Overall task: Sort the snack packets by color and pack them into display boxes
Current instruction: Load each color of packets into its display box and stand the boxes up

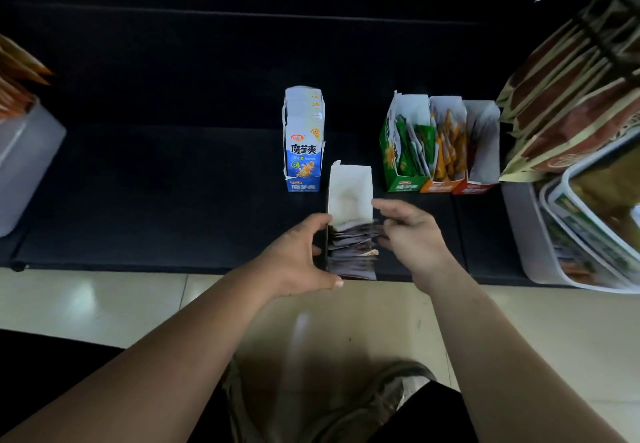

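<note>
A shop: stocked snack display boxes point(438, 146) on shelving point(173, 183).

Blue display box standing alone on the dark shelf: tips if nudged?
Probably. The blue display box stands tall on a narrow base with nothing beside it. It looks like thin card, so likely light and squashable. Packets inside may steady it somewhat.

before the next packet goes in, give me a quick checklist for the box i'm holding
1. Box steadied: ok, the left hand grips the side of the dark box on the black shelf.
2. Colour match: ok as far as it shows, the packets in it all look dark.
3. Room left: ok, the far end of the box is bare white.
4. Right hand holding a packet: cannot tell, the fingers are blurred at the stack.
5. Stack tidy: not ok, the packet edges fan unevenly.
6. Other boxes clear: ok, the blue box and the green box stand apart.
</note>
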### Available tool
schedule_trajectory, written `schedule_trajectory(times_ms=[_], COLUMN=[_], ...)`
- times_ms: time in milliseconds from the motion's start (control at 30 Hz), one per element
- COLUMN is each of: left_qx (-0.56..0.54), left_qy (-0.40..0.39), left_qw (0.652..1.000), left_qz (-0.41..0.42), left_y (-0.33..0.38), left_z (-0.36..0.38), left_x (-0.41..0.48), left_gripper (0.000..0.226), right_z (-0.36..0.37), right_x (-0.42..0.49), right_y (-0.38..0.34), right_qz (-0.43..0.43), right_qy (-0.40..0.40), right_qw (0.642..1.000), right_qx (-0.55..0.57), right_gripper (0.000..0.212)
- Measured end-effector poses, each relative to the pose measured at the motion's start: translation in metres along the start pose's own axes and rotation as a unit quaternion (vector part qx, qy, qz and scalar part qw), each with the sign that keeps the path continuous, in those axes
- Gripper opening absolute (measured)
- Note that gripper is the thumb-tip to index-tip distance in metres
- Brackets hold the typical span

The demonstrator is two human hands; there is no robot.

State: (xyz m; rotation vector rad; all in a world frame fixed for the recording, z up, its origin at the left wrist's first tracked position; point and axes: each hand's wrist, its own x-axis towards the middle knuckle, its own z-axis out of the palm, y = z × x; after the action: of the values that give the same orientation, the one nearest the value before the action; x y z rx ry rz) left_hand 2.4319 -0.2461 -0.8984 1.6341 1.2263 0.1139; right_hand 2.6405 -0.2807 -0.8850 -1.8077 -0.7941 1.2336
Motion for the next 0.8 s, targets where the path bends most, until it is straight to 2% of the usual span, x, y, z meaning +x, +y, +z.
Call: schedule_trajectory(times_ms=[133,300,367,433,533,633,733,800], left_qx=[-0.045,-0.126,-0.136,-0.095,-0.083,-0.071,-0.038,-0.033], left_qy=[0.039,0.052,0.102,0.155,0.171,0.169,0.136,0.106], left_qw=[0.998,0.99,0.985,0.982,0.981,0.983,0.99,0.993], left_qz=[-0.027,-0.033,-0.044,-0.054,-0.027,-0.013,-0.026,-0.04], left_y=[-0.003,-0.001,-0.003,-0.002,0.0,-0.003,-0.006,-0.01], left_z=[0.003,0.009,0.014,0.019,0.026,0.027,0.024,0.024], left_x=[0.002,0.015,0.027,0.036,0.041,0.041,0.036,0.03], left_gripper=[0.088,0.103,0.084,0.06,0.033,0.031,0.041,0.046], right_z=[0.0,0.001,0.001,0.001,0.002,0.006,0.013,0.017], right_x=[-0.003,-0.008,-0.007,-0.005,-0.002,-0.001,0.002,0.003], right_y=[0.0,-0.003,-0.002,0.001,0.007,0.015,0.019,0.019], right_qz=[0.053,0.096,0.098,0.091,0.04,0.006,0.013,0.022], right_qy=[0.007,-0.016,-0.019,-0.017,0.006,-0.013,-0.037,-0.041], right_qw=[0.996,0.982,0.977,0.982,0.998,1.0,0.999,0.999], right_qx=[0.074,0.163,0.186,0.164,0.055,-0.017,-0.013,-0.011], right_gripper=[0.055,0.039,0.035,0.032,0.018,0.013,0.027,0.028])
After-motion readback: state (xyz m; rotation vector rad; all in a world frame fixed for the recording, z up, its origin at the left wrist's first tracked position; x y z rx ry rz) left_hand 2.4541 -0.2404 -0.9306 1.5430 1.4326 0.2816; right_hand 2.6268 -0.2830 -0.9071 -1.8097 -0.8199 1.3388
